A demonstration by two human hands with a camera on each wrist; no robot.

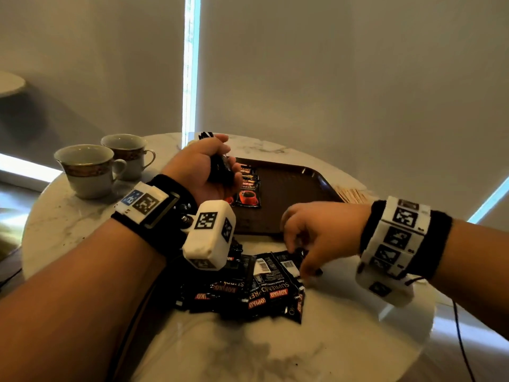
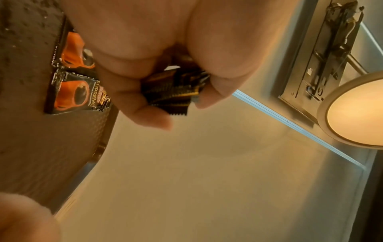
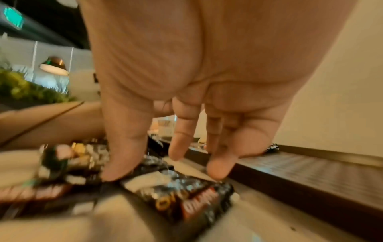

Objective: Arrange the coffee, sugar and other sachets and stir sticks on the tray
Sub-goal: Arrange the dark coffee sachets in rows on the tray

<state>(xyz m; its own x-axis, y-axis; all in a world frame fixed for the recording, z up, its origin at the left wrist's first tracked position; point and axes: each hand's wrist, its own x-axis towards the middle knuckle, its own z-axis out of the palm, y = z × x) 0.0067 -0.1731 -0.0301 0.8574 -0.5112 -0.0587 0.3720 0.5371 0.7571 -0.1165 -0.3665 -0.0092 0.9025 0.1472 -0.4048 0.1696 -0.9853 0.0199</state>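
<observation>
My left hand [image 1: 224, 168] grips a bundle of black coffee sachets [image 2: 172, 89] upright over the left part of the brown tray [image 1: 292, 186]. A short overlapping row of coffee sachets [image 1: 248, 193] lies on the tray under that hand, also seen as orange-cup sachets [image 2: 76, 93]. My right hand [image 1: 303, 261] reaches down onto the loose pile of black sachets [image 1: 248, 290] on the table in front of the tray. Its thumb and fingertips [image 3: 116, 172] are spread over the top sachet [image 3: 186, 193], touching it, with nothing lifted. Wooden stir sticks [image 1: 354, 195] lie on the table right of the tray.
Two porcelain cups [image 1: 88, 169] stand at the table's back left. The round marble table [image 1: 275, 351] ends close behind the tray and to both sides. The tray's right half [image 1: 303, 175] is bare. A cable [image 1: 462, 340] hangs at the right.
</observation>
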